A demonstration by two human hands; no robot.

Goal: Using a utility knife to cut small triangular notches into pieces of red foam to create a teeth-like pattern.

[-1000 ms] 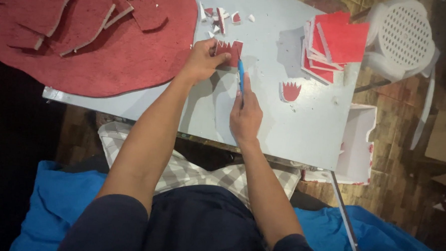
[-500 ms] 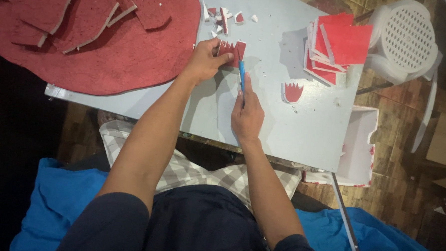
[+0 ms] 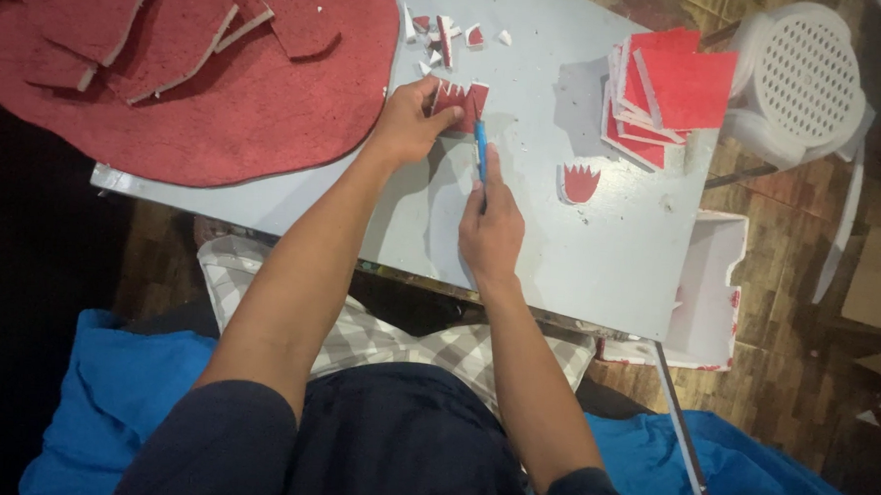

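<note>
While the left hand (image 3: 406, 122) pins the small red foam square with a jagged top (image 3: 460, 102) on the grey table (image 3: 520, 231), the right hand (image 3: 491, 230), fingers wrapped round the blue craft knife (image 3: 480, 150), cuts at its near edge; steady pressure, fingertips clear.

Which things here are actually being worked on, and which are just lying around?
In use: left hand pinning a small red foam piece; right hand holding a blue knife.
Lying about: red square stack, cut tulip shape, scraps, big red sheet, white chair.
</note>
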